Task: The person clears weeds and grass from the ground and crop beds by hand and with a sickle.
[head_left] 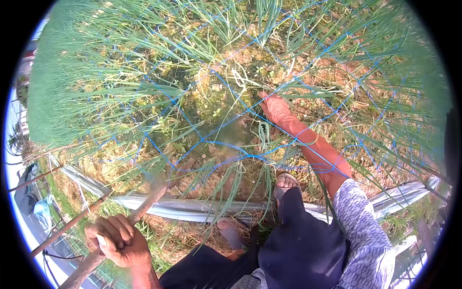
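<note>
My left hand [118,241] is wrapped round a thick wooden stick [149,200] at the lower left. My right arm reaches under the blue netting [224,124] to the soil, and my right hand [275,107] is low among the green plants [262,132], near some small weeds. Its fingertips are partly hidden, so what they touch or hold cannot be made out. Pale, bent plant stems [239,78] lie just up and left of that hand.
Dense long-leaved plants [62,91] fill the far side and the left. A silvery plastic strip [192,208] edges the bed. Thin poles [72,224] stand at the left. My sandalled foot [287,183] is at the bed's near edge.
</note>
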Demonstrator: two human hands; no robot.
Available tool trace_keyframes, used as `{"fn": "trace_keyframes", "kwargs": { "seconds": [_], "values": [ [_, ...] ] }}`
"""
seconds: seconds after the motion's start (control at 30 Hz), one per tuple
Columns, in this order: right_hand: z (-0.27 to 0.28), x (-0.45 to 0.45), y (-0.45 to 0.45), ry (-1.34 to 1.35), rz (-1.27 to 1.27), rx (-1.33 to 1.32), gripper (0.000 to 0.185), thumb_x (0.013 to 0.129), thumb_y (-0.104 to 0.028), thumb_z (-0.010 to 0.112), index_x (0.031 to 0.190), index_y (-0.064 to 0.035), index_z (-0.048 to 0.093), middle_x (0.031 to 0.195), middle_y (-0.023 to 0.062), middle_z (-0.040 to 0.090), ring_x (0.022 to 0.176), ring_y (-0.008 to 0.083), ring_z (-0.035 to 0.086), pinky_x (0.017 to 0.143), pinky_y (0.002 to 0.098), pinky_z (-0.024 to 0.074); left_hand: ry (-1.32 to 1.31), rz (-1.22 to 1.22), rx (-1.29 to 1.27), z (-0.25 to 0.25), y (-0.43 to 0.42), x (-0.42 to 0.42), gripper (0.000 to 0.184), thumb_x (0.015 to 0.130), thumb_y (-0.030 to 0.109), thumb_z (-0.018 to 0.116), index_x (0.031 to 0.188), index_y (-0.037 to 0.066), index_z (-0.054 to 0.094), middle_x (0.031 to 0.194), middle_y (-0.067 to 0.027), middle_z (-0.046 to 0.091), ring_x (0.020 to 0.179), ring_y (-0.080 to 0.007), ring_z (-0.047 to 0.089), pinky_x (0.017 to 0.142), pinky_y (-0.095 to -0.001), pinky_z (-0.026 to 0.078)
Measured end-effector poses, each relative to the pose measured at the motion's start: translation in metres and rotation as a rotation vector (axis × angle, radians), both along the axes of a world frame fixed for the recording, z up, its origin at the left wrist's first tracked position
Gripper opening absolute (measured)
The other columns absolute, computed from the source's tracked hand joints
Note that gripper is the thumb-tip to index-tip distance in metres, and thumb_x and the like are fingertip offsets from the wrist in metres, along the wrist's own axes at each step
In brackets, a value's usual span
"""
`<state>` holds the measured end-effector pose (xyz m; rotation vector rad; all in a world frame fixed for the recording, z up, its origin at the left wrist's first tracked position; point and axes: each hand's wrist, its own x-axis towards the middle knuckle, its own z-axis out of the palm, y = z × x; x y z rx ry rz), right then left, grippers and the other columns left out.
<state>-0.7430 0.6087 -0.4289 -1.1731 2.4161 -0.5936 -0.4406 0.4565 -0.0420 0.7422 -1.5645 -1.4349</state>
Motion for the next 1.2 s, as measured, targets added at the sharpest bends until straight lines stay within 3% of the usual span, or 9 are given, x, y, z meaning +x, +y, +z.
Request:
{"fn": "trace_keyframes", "kwargs": {
  "seconds": [0.23, 0.4, 0.5, 0.67, 0.8, 0.87, 0.9, 1.03, 1.2],
  "values": [
    [-0.021, 0.005, -0.010, 0.107, -0.019, -0.030, 0.011, 0.081, -0.016, 0.057, 0.086, -0.0072, 0.058, 0.089, 0.0168, 0.062, 0.081, 0.0369, 0.062, 0.066, 0.0479, 0.0495, 0.034, 0.082, 0.062, -0.001, 0.003, 0.000, 0.032, 0.087, 0.021, 0.070, 0.081, 0.011, 0.040, 0.055, 0.0032, 0.032, 0.044, -0.0071, 0.034, 0.041, -0.0232, 0.029],
    [-0.038, 0.004, -0.017, 0.091, -0.039, 0.107, 0.008, 0.082, -0.014, 0.056, 0.084, -0.0061, 0.056, 0.081, 0.0173, 0.059, 0.076, 0.0369, 0.061, 0.064, 0.0461, 0.0489, 0.037, 0.128, 0.042, -0.003, 0.001, 0.003, 0.034, 0.083, 0.020, 0.074, 0.081, 0.011, 0.041, 0.055, 0.0030, 0.033, 0.043, -0.0078, 0.034, 0.040, -0.0228, 0.030],
    [-0.036, 0.004, -0.010, -0.142, -0.179, -0.009, 0.012, 0.089, -0.018, 0.052, 0.088, -0.0059, 0.055, 0.083, 0.0184, 0.061, 0.080, 0.0380, 0.060, 0.067, 0.0463, 0.0476, 0.013, 0.133, 0.043, -0.005, 0.001, 0.007, 0.036, 0.082, 0.021, 0.074, 0.080, 0.012, 0.040, 0.056, 0.0032, 0.033, 0.043, -0.0075, 0.034, 0.040, -0.0227, 0.031],
    [-0.012, 0.004, 0.007, -0.040, -0.091, -0.185, 0.022, 0.086, -0.023, 0.056, 0.088, -0.0017, 0.055, 0.082, 0.0215, 0.061, 0.076, 0.0403, 0.060, 0.065, 0.0457, 0.0473, 0.009, 0.129, 0.020, -0.006, 0.001, 0.004, 0.033, 0.083, 0.022, 0.070, 0.080, 0.012, 0.039, 0.056, 0.0037, 0.032, 0.042, -0.0068, 0.033, 0.040, -0.0226, 0.030],
    [0.017, 0.012, 0.017, -0.164, -0.133, 0.069, 0.008, 0.081, -0.009, 0.051, 0.078, -0.0028, 0.054, 0.069, 0.0176, 0.059, 0.065, 0.0313, 0.059, 0.059, 0.0423, 0.0467, 0.012, 0.065, 0.048, -0.006, 0.002, 0.005, 0.030, 0.086, 0.021, 0.067, 0.080, 0.010, 0.040, 0.056, 0.0034, 0.034, 0.042, -0.0063, 0.033, 0.041, -0.0230, 0.030],
    [0.048, 0.015, 0.025, -0.878, -0.525, -0.159, 0.004, 0.080, -0.006, 0.052, 0.079, -0.0040, 0.056, 0.063, 0.0089, 0.056, 0.059, 0.0238, 0.057, 0.055, 0.0386, 0.0457, 0.034, 0.022, 0.047, -0.007, 0.002, 0.006, 0.029, 0.087, 0.020, 0.066, 0.080, 0.010, 0.040, 0.056, 0.0031, 0.034, 0.042, -0.0069, 0.033, 0.041, -0.0228, 0.030],
    [0.037, 0.012, 0.035, -0.791, -0.427, -0.084, 0.003, 0.080, -0.006, 0.056, 0.082, -0.0052, 0.058, 0.062, 0.0032, 0.055, 0.055, 0.0178, 0.056, 0.050, 0.0340, 0.0439, 0.043, -0.002, 0.056, -0.007, 0.000, 0.007, 0.028, 0.086, 0.018, 0.066, 0.080, 0.010, 0.040, 0.056, 0.0029, 0.034, 0.043, -0.0073, 0.033, 0.041, -0.0233, 0.029],
    [0.082, 0.015, 0.067, -0.819, -0.330, -0.181, 0.007, 0.080, -0.010, 0.060, 0.082, -0.0041, 0.059, 0.066, 0.0056, 0.061, 0.056, 0.0112, 0.056, 0.050, 0.0266, 0.0442, 0.064, -0.064, 0.077, -0.007, -0.004, 0.009, 0.029, 0.085, 0.018, 0.068, 0.079, 0.010, 0.040, 0.056, 0.0019, 0.036, 0.043, -0.0074, 0.033, 0.041, -0.0243, 0.026],
    [0.130, 0.028, 0.106, -0.523, -0.386, -0.050, 0.009, 0.082, -0.013, 0.060, 0.084, -0.0046, 0.061, 0.067, 0.0077, 0.062, 0.056, 0.0164, 0.058, 0.053, 0.0310, 0.0466, 0.103, -0.128, -0.012, -0.016, -0.008, 0.015, 0.027, 0.089, 0.020, 0.065, 0.082, 0.010, 0.041, 0.057, 0.0034, 0.036, 0.042, -0.0057, 0.030, 0.043, -0.0220, 0.027]
  ]
}}
